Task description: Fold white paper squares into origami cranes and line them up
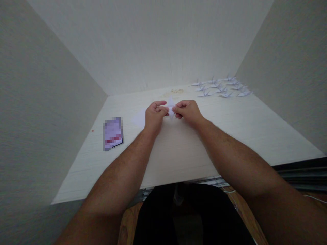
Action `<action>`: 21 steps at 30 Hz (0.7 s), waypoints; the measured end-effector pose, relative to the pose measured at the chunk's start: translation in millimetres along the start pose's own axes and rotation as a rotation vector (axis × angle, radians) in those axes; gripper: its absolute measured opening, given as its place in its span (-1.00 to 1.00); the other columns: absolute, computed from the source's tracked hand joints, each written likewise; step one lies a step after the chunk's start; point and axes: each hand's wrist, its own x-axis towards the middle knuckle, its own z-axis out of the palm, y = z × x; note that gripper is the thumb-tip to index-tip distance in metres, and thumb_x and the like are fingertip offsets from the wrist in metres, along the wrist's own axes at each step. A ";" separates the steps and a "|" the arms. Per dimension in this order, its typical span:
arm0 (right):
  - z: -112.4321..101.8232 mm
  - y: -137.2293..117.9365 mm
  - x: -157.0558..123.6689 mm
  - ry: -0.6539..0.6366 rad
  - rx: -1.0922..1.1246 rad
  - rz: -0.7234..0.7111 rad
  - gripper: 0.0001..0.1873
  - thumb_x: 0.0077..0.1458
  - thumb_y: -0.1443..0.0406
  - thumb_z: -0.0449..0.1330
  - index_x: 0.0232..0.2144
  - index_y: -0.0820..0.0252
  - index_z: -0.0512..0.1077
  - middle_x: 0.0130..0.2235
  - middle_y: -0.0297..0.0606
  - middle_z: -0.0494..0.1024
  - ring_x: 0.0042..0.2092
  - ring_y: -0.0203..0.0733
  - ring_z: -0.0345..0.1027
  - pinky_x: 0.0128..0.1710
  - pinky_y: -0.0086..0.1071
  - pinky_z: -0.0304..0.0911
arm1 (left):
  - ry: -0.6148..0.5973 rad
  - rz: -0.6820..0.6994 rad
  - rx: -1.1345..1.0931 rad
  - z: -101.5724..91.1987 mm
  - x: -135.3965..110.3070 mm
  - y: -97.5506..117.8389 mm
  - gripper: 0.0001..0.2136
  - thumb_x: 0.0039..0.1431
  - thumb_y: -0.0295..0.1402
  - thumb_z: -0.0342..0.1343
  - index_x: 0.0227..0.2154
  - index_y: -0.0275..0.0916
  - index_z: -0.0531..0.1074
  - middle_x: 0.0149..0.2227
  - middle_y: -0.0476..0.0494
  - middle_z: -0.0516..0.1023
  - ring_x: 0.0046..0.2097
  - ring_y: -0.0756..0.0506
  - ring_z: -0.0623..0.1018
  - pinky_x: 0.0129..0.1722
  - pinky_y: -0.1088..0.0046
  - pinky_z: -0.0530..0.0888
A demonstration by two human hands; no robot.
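Between my two hands is a small piece of folded white paper [171, 109], with one point standing up and another pointing down toward me. My left hand [156, 115] pinches its left side between thumb and finger, the index finger stretched out above. On the right side, my right hand [187, 111] grips the paper with thumb and fingertips. The paper is held just over the table, and its finer folds are too blurred to make out. Beside my left hand lies some flat white paper [138, 117], partly hidden by that hand.
Several folded white paper cranes [220, 87] stand in rows at the back right of the white table [178, 153]. A phone [112, 133], its screen blurred, lies at the left near a small red dot [92, 131]. Walls rise at the back and both sides.
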 end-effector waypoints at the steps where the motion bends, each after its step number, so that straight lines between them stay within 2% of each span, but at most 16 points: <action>1: -0.4 0.9 1.0 0.010 0.003 -0.010 -0.76 -0.09 0.19 0.40 -0.54 0.24 0.49 -0.65 -0.36 0.46 -0.61 -0.38 0.25 -0.62 -0.49 0.17 | -0.007 -0.020 -0.020 -0.7 0.1 -1.5 -0.71 -0.12 -0.36 0.31 -0.27 -0.23 0.47 -0.49 0.02 0.54 -0.45 0.02 0.51 -0.31 0.44 0.50; 6: 0.4 4.9 4.8 0.070 0.009 -0.052 -0.78 -0.04 0.19 0.36 -0.48 0.22 0.47 -0.66 -0.43 0.40 -0.62 -0.37 0.21 -0.62 -0.47 0.16 | -0.035 -0.089 -0.045 0.6 -3.9 0.4 -0.75 -0.14 -0.27 0.36 -0.40 -0.25 0.47 -0.44 -0.02 0.56 -0.42 0.02 0.54 -0.39 0.47 0.51; 10: 3.5 5.7 3.8 0.112 0.058 -0.129 -0.76 -0.10 0.28 0.35 -0.38 0.13 0.36 -0.53 -0.48 0.46 -0.58 -0.40 0.26 -0.60 -0.49 0.16 | -0.025 -0.122 -0.055 3.2 -6.8 5.5 -0.78 -0.08 -0.26 0.34 -0.43 -0.24 0.45 -0.49 -0.04 0.53 -0.42 -0.02 0.58 -0.47 0.51 0.48; 13: 5.0 5.6 0.8 0.065 0.015 -0.206 -0.76 -0.14 0.32 0.34 -0.37 0.13 0.37 -0.44 -0.44 0.51 -0.54 -0.41 0.30 -0.55 -0.48 0.19 | 0.016 -0.125 -0.072 4.2 -7.3 7.6 -0.81 -0.07 -0.29 0.32 -0.46 -0.23 0.43 -0.55 0.00 0.49 -0.49 0.01 0.53 -0.53 0.53 0.46; 15: 5.5 5.7 -0.8 0.043 -0.025 -0.224 -0.76 -0.15 0.34 0.35 -0.36 0.14 0.42 -0.45 -0.43 0.52 -0.50 -0.37 0.35 -0.49 -0.46 0.24 | 0.032 -0.123 -0.072 4.6 -7.5 8.2 -0.81 -0.09 -0.31 0.32 -0.47 -0.23 0.42 -0.58 0.05 0.46 -0.54 0.05 0.46 -0.54 0.53 0.46; 17: 5.8 6.0 -1.4 0.056 -0.065 -0.230 -0.81 -0.12 0.31 0.34 -0.38 0.15 0.44 -0.50 -0.42 0.50 -0.48 -0.33 0.37 -0.46 -0.43 0.27 | 0.021 -0.117 -0.065 4.6 -7.9 8.2 -0.80 -0.09 -0.31 0.33 -0.46 -0.22 0.42 -0.59 0.07 0.44 -0.56 0.06 0.45 -0.54 0.53 0.48; 19: 6.0 6.3 -1.0 0.086 -0.090 -0.230 -0.88 -0.03 0.26 0.30 -0.42 0.15 0.44 -0.54 -0.41 0.47 -0.48 -0.31 0.35 -0.47 -0.42 0.26 | -0.015 -0.114 -0.055 4.2 -8.4 7.8 -0.78 -0.09 -0.30 0.34 -0.44 -0.22 0.41 -0.58 0.06 0.46 -0.53 0.03 0.50 -0.53 0.52 0.48; 21: 6.0 6.6 -0.1 0.109 -0.087 -0.224 -0.87 0.04 0.22 0.26 -0.45 0.16 0.44 -0.54 -0.38 0.47 -0.49 -0.32 0.33 -0.48 -0.42 0.25 | -0.052 -0.108 -0.046 3.4 -8.9 7.0 -0.77 -0.09 -0.29 0.34 -0.42 -0.22 0.41 -0.55 0.02 0.50 -0.49 -0.01 0.56 -0.53 0.52 0.48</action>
